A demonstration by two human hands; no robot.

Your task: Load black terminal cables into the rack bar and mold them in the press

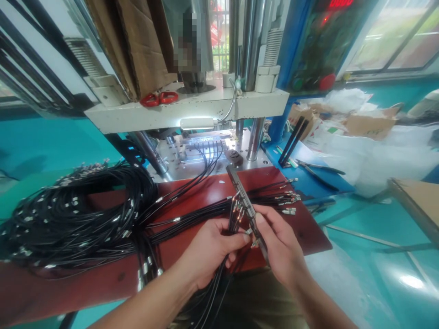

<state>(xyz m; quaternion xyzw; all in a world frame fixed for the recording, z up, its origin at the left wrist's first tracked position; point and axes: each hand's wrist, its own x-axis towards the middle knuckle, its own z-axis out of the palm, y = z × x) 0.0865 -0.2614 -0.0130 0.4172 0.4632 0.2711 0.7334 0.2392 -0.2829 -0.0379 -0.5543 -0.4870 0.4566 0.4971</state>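
My left hand is closed, its thumb and fingers pinching black cables near their copper-coloured ends. In my right hand is a long dark metal bar with notches along it, held tilted above the red-brown board. The cable ends lie along the bar's left edge; I cannot tell how firmly each one sits there. More black cables with metal terminals stretch across the board behind my hands. A large coil of black cables rests at the left.
A press with a pale plate stands ahead, red-handled scissors on top. Several cables run into its lit lower mould. Pliers lie on a blue surface at the right, near white bags. A control box carries a red button.
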